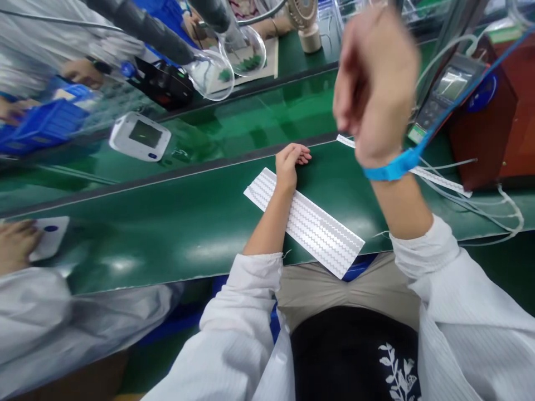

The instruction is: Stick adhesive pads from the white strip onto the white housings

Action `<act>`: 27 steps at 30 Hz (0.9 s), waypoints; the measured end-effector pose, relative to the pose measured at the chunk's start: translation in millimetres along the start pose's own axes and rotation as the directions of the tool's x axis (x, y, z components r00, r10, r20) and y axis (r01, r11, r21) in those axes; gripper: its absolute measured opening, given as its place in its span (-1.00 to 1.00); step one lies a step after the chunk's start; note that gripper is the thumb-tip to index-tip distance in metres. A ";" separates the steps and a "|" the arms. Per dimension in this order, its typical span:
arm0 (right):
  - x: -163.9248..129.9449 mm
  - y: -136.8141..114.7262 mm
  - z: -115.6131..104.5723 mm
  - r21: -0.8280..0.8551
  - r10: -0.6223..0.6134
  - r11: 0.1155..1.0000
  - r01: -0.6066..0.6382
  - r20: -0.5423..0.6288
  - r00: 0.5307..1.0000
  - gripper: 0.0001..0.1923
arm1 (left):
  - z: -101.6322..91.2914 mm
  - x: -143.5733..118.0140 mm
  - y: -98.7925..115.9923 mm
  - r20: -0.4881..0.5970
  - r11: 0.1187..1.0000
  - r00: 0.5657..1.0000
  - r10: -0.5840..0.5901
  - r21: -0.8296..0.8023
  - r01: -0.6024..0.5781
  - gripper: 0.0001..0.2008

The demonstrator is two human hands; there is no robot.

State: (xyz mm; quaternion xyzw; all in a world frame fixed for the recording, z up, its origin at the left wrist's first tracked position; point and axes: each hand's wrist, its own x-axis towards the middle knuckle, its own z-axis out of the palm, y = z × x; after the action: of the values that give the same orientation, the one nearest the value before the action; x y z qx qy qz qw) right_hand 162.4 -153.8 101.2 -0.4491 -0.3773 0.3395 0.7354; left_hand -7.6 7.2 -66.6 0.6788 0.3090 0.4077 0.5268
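Note:
My left hand [292, 160] rests on its side on the green bench, fingers loosely curled, with nothing visible in it. The forearm lies across a white sheet [324, 234] printed with rows of small grey wavy marks, whose near corner juts past the bench edge. Raised above the bench is my right hand [376, 83], smeared by motion. Its fingers bend inward, and whatever they may hold cannot be made out. A blue wrist strap [390, 169] with a blue cord circles that wrist. Below it lies a narrow printed white strip [443, 182], partly covered by the wrist.
At right stand a brown-red box [480, 122] and a grey handheld device [445, 92] amid loose cables. A white monitor [140, 136] sits beyond the bench rail. A co-worker's hand [19, 245] touches another white device at left. Clear hoods [215, 75] and a fan [307, 25] are behind.

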 end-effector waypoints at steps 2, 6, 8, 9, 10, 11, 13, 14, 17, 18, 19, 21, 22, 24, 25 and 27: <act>-13.4 48.3 18.8 -0.094 -0.120 0.988 0.124 0.045 0.992 -0.59 | 0.6 -2.1 2.2 0.005 0.999 0.999 0.036 -0.002 -0.036 -0.55; -40.2 122.5 12.0 -0.407 -0.039 0.896 0.178 0.326 0.945 -0.66 | 2.7 -3.7 3.2 -0.018 0.998 0.998 0.065 0.001 -0.065 -0.59; -51.7 133.4 -4.9 -0.483 0.022 0.842 0.242 0.477 0.879 -0.74 | 4.9 -3.6 2.4 -0.025 0.998 0.998 0.052 -0.017 -0.052 -0.63; -56.3 133.3 -13.2 -0.491 0.042 0.828 0.271 0.535 0.844 -0.77 | 6.2 -3.5 2.0 -0.024 0.998 0.998 0.051 -0.028 -0.052 -0.64; -59.8 130.9 -20.3 -0.487 0.058 0.822 0.294 0.586 0.808 -0.79 | 7.8 -3.3 1.8 -0.019 0.998 0.998 0.055 -0.036 -0.055 -0.65; -62.2 127.3 -25.8 -0.479 0.073 0.819 0.317 0.634 0.770 -0.82 | 9.3 -3.1 2.0 -0.012 0.997 0.998 0.061 -0.042 -0.061 -0.67; -64.2 120.6 -31.9 -0.455 0.099 0.807 0.377 0.734 0.672 -0.87 | 12.1 -2.9 3.6 0.002 0.996 0.997 0.074 -0.048 -0.074 -0.69; -64.3 118.3 -33.0 -0.443 0.112 0.794 0.417 0.780 0.615 -0.88 | 13.3 -3.1 5.1 0.005 0.996 0.997 0.081 -0.048 -0.080 -0.70; -64.2 115.1 -33.3 -0.421 0.158 0.743 0.520 0.866 0.475 -0.87 | 16.0 -4.9 11.7 0.004 0.995 0.996 0.089 -0.036 -0.089 -0.72; -64.4 114.1 -33.3 -0.418 0.172 0.732 0.538 0.877 0.448 -0.87 | 16.6 -5.9 14.1 0.002 0.996 0.996 0.086 -0.031 -0.086 -0.72; -64.9 112.7 -33.5 -0.415 0.181 0.725 0.549 0.885 0.429 -0.87 | 17.1 -6.9 16.6 0.002 0.996 0.997 0.081 -0.026 -0.081 -0.73; -66.4 108.8 -34.2 -0.410 0.195 0.718 0.562 0.894 0.404 -0.88 | 17.8 -8.6 21.1 0.006 0.997 0.997 0.072 -0.012 -0.072 -0.73; -67.3 106.6 -34.4 -0.410 0.201 0.712 0.570 0.897 0.395 -0.88 | 18.0 -9.1 23.0 0.008 0.998 0.997 0.070 -0.004 -0.070 -0.74; -69.3 102.5 -34.3 -0.424 0.223 0.687 0.590 0.896 0.384 -0.88 | 18.2 -9.2 25.9 0.012 0.997 0.997 0.073 0.013 -0.073 -0.74; -70.3 100.9 -34.0 -0.434 0.238 0.672 0.600 0.894 0.380 -0.88 | 18.3 -8.9 26.9 0.013 0.997 0.997 0.075 0.019 -0.076 -0.74; -72.2 98.9 -32.6 -0.455 0.274 0.644 0.614 0.888 0.370 -0.87 | 18.5 -7.8 28.1 0.013 0.997 0.997 0.074 0.022 -0.074 -0.74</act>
State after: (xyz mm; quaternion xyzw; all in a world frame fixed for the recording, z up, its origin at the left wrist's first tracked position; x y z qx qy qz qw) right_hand 139.5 -191.2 -17.7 -0.3913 -0.8661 0.2520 0.1821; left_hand 4.6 -15.1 -43.2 0.6981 0.2848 0.4192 0.5057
